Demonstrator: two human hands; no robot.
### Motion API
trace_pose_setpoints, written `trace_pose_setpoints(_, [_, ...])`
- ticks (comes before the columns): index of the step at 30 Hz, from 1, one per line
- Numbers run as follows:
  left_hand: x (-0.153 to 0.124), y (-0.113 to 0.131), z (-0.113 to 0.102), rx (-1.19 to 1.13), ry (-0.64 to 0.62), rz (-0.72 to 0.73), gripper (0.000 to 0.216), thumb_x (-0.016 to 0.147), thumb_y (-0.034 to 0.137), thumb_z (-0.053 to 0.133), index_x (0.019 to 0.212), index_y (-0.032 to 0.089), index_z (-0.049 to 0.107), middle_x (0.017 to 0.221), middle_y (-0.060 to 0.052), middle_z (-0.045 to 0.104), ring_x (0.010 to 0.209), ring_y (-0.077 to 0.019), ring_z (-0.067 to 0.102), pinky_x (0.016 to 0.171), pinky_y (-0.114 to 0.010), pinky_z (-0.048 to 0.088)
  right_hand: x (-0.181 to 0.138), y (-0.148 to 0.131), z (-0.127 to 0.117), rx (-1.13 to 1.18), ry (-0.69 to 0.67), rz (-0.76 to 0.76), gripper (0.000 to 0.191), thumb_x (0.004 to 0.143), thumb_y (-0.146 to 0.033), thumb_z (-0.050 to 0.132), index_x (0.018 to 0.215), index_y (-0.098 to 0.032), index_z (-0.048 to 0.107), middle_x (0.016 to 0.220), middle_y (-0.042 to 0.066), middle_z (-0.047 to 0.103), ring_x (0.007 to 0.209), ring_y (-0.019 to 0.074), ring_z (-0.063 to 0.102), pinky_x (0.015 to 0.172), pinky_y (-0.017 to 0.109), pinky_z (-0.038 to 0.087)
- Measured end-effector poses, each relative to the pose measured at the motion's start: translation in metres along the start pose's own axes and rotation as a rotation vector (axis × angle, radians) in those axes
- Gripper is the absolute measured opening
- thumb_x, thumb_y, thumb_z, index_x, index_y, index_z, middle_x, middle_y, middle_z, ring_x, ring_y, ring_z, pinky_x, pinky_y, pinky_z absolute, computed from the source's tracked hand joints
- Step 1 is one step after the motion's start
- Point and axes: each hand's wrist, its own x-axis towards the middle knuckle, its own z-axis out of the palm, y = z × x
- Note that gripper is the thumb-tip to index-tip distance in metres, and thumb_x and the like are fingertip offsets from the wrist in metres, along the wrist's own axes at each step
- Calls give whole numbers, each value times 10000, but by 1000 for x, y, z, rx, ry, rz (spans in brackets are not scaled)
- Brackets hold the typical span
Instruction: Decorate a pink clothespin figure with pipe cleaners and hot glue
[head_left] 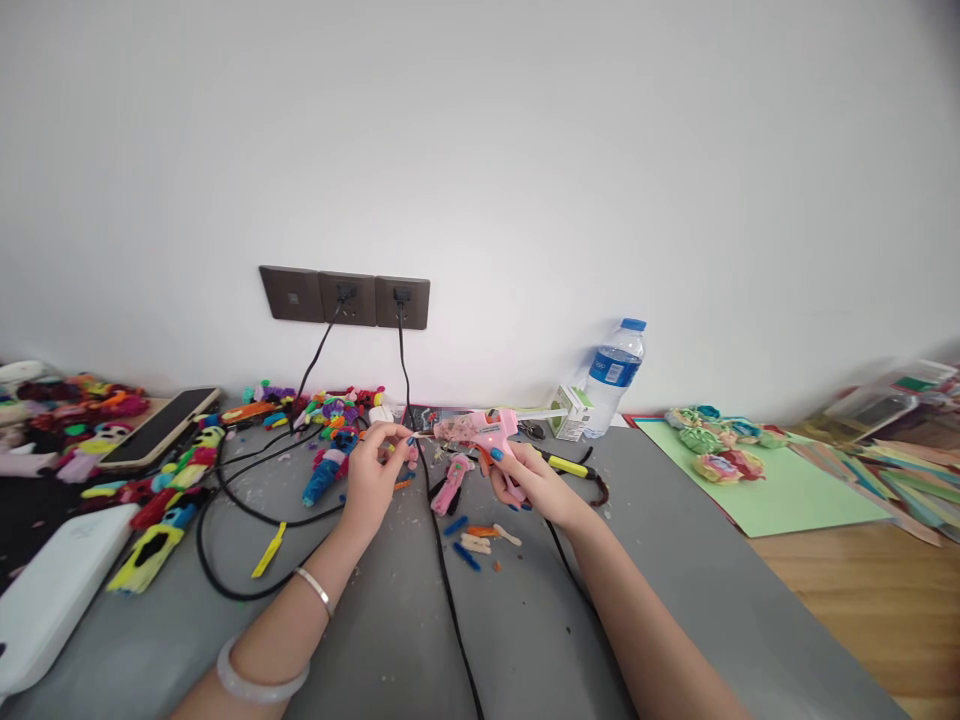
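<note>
White bangle (257, 690) nearest; right grip (529, 478) wrapped round pink glue gun (487, 428); left grip (369, 480): cannot tell; 1 bottle (613, 367), contents unclear.

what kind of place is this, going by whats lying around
Probably a craft table against a wall, though whether at home or in a workshop I cannot tell. The right hand holds a pink glue gun, colourful fuzzy figures lie toward the left, and short fuzzy pieces lie nearby.

- right hand (525, 478) grips pink glue gun (491, 430)
- left hand (371, 472) beside nozzle (425, 435), grip unclear
- fuzzy bits (475, 546) loose on grey desk (525, 650)
</note>
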Motion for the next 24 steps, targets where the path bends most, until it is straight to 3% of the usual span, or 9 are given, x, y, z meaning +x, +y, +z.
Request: trace_pose_setpoints(24, [1,1,-3,57,53,37,77,870,230,529,863,202,601,890,-34,587,788,-164,589,620,-237,461,1,-5,-2,5,24,-13,427,930,-576,422,781,-187,517,392,-62,465,386,96,338,457,238,284])
